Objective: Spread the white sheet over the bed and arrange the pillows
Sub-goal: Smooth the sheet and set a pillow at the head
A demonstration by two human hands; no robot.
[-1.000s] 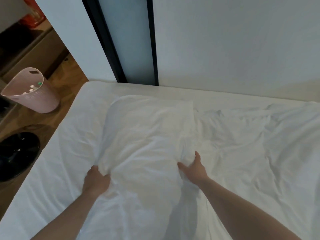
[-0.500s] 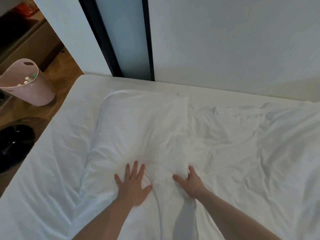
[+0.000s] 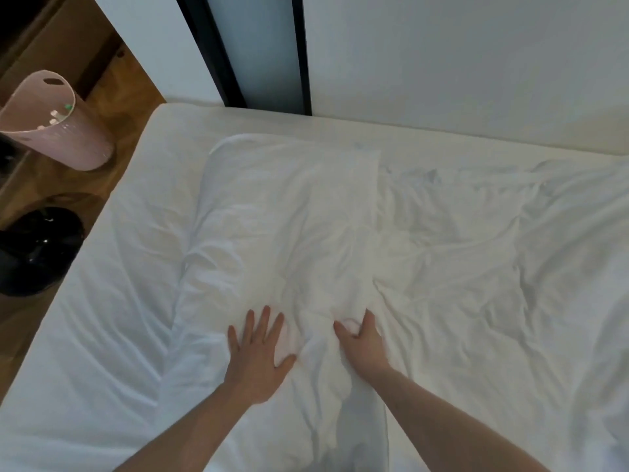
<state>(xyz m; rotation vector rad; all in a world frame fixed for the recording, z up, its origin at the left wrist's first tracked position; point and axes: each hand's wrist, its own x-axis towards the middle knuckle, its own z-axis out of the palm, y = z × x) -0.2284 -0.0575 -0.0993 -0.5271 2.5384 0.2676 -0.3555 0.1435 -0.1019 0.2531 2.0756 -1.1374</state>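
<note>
A white pillow [image 3: 282, 219] lies lengthwise on the left half of the bed, its far end near the wall. My left hand [image 3: 257, 356] presses flat on its near part, fingers straight and spread. My right hand [image 3: 362, 342] grips a bunch of the pillow's fabric at its right edge, thumb and fingers curled round it. The white sheet [image 3: 476, 253] covers the mattress and lies rumpled to the right of the pillow.
A pink bin [image 3: 58, 131] stands on the wooden floor left of the bed, with a black round object [image 3: 37, 250] nearer to me. The wall [image 3: 459, 63] and a dark-framed panel [image 3: 258, 52] run along the bed's far edge.
My left hand let go of the pillow's left edge and moved right, now lying flat on the pillow. My right hand kept its grip on the fabric. The view shifted slightly.
</note>
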